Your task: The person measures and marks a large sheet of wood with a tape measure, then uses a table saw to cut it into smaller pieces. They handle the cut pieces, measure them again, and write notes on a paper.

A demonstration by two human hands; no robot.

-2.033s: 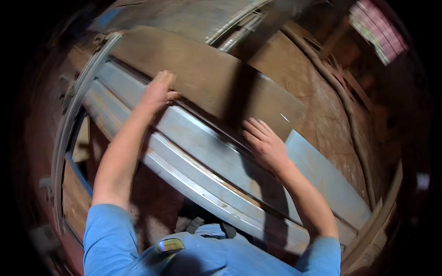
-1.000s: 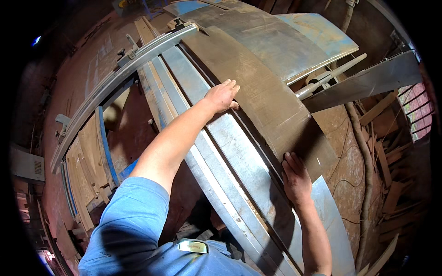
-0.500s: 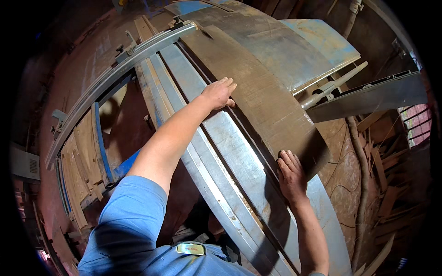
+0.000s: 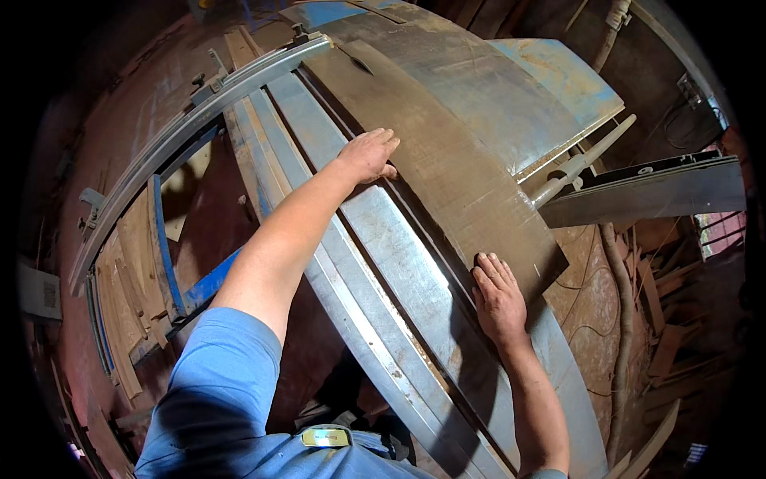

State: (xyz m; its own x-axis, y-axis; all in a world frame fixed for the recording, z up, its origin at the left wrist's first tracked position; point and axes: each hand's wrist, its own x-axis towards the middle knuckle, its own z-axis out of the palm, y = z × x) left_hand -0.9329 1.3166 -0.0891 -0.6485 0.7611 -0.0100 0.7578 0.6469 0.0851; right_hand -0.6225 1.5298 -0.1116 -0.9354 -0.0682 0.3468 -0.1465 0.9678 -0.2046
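My left hand (image 4: 369,156) grips the near long edge of a brown board (image 4: 447,184), fingertips curled on top and thumb at the side. My right hand (image 4: 499,295) lies on the same edge nearer the board's lower right end, fingers stretched out on its surface. The board rests on a metal machine table with long grooved silver strips (image 4: 391,247) running beside it. Its far end reaches a metal fence rail (image 4: 287,60) fitted with clamps, where a narrow dark slot (image 4: 359,64) shows in the board.
A stained metal panel (image 4: 550,80), a tubular bar (image 4: 598,152) and an angled plate (image 4: 638,195) sit at upper right. Wooden strips (image 4: 136,279) lie in a blue frame at left. A thick hose (image 4: 618,343) and scrap wood (image 4: 662,311) are at right.
My view has swung round since two seconds ago, showing more of the machine. Both hands remain on the board and have shifted slightly up and left in the picture over the last second.
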